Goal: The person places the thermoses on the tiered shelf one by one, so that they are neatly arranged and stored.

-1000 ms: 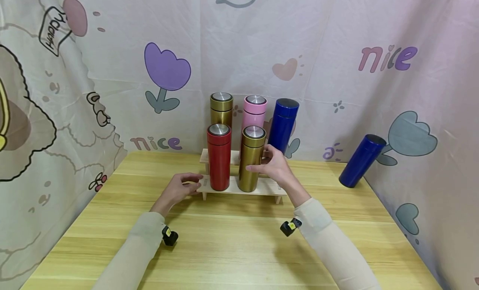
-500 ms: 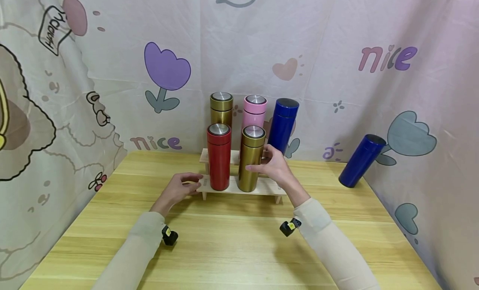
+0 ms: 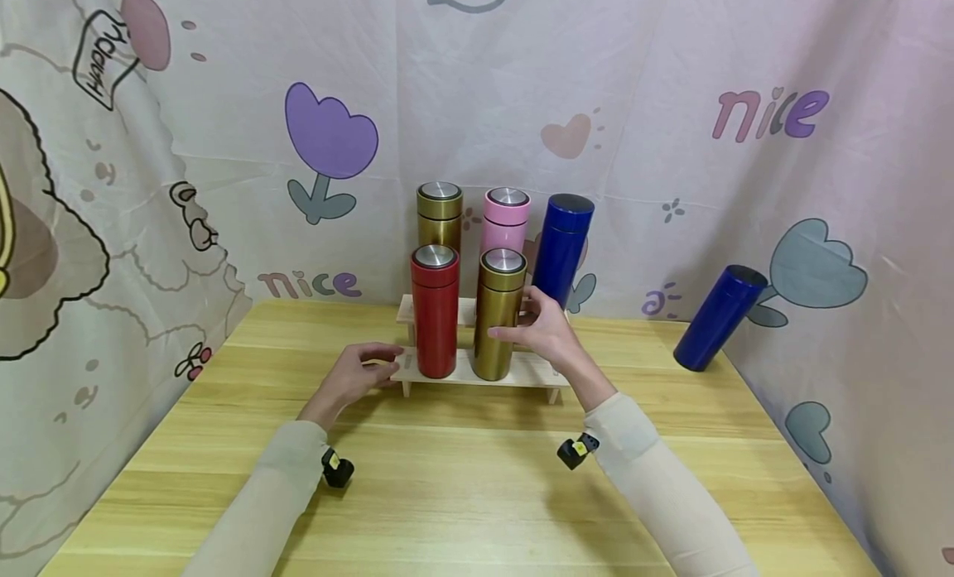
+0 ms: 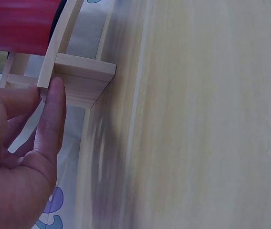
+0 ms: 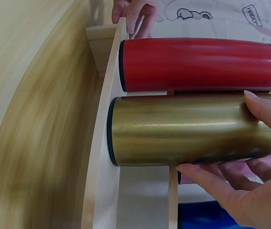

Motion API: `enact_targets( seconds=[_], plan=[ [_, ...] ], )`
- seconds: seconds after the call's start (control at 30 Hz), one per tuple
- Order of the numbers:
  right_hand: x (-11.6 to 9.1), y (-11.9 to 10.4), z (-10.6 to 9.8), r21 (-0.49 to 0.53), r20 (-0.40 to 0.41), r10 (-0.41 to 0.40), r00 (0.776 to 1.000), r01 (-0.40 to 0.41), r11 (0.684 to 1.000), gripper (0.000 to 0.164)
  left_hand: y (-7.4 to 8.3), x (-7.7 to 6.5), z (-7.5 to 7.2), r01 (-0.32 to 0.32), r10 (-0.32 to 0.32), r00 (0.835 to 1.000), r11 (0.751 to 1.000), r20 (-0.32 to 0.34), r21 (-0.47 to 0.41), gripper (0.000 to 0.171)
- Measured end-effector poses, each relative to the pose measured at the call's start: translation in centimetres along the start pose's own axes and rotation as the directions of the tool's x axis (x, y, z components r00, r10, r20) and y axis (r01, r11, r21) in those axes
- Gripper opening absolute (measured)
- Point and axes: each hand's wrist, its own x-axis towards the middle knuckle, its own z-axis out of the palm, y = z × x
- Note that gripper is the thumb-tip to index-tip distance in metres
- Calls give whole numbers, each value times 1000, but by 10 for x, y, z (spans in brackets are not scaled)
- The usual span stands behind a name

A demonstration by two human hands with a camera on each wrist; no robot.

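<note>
My right hand [image 3: 547, 327] holds the front gold thermos [image 3: 498, 333], thumb on its near side and fingers round the far side. In the right wrist view this gold thermos [image 5: 183, 129] stands with its base on the front board of the wooden stand. My left hand [image 3: 356, 373] pinches the left end of the two-tier stand [image 3: 462, 367]; the left wrist view shows thumb and finger on either face of the board end [image 4: 49, 67]. Beside the gold thermos, a red thermos [image 3: 436, 320] stands upright on the same lower tier.
Behind, on the upper tier, are another gold thermos [image 3: 440, 221], a pink thermos [image 3: 507, 221] and a blue thermos [image 3: 561, 254], partly hidden. A second blue thermos [image 3: 719, 319] stands at the table's right edge. A printed cloth [image 3: 477, 105] hangs behind the wooden table [image 3: 447, 494].
</note>
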Motion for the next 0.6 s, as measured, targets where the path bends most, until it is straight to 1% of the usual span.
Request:
enact_targets(
  seconds=[0.3, 0.6],
  plan=[
    [0, 0, 0, -18, 6, 4, 1000, -4, 1000, 71, 4, 0, -1, 18, -18, 1000, 1000, 1, 7, 38],
    [-1, 3, 1, -1, 6, 20, 1000, -20, 1000, 76, 5, -2, 1, 21, -21, 1000, 1000, 4, 19, 39]
  ],
)
